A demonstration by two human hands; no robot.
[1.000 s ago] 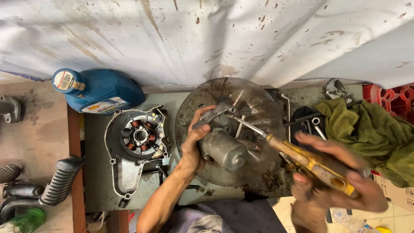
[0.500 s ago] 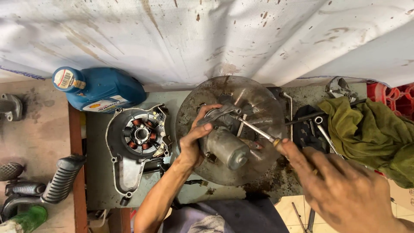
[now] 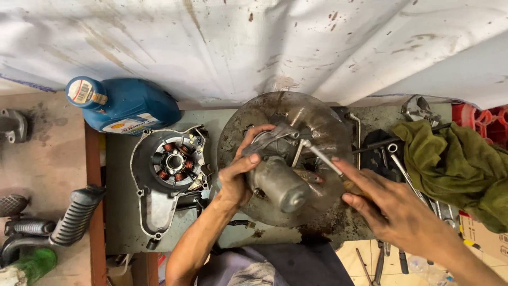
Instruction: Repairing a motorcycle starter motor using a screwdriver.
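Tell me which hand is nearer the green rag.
Right. The right hand grips a screwdriver just left of the green rag; the left hand is farther left, beyond the metal housing.

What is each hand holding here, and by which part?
The left hand grips the grey motor part at its left side. The right hand holds a screwdriver by its handle, tip at the part.
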